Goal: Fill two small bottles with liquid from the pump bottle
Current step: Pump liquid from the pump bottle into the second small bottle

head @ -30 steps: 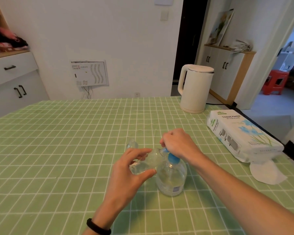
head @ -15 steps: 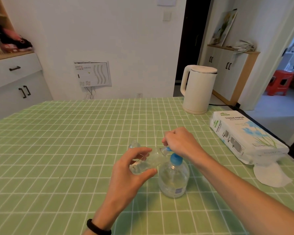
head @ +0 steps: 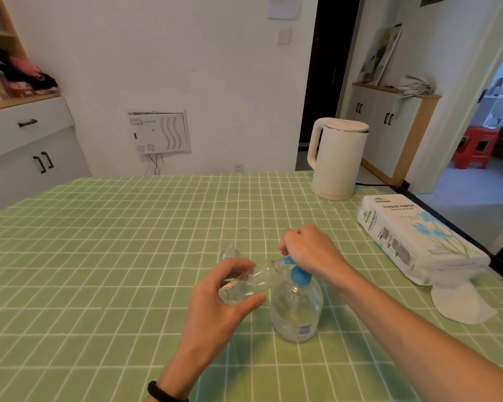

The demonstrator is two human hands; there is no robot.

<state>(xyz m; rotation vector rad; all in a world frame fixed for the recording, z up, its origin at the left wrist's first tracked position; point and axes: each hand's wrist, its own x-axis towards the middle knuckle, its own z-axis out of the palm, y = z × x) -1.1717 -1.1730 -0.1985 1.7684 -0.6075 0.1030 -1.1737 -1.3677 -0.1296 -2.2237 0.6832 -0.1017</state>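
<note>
A clear pump bottle (head: 296, 311) with a blue pump head stands on the green checked tablecloth (head: 99, 271). My right hand (head: 308, 249) rests on top of the pump head, fingers closed over it. My left hand (head: 224, 297) holds a small clear bottle (head: 251, 282) tilted on its side, its open neck against the blue spout. The small bottle has some clear liquid inside. A second small clear object (head: 230, 252), partly hidden behind my left fingers, stands on the cloth just beyond.
A white electric kettle (head: 336, 158) stands at the table's far right. A pack of tissue paper (head: 415, 242) lies along the right edge with a loose tissue (head: 459, 304) in front of it. Cabinets line the walls left and right.
Both hands and the bottles have kept their positions; only the camera view has shifted slightly.
</note>
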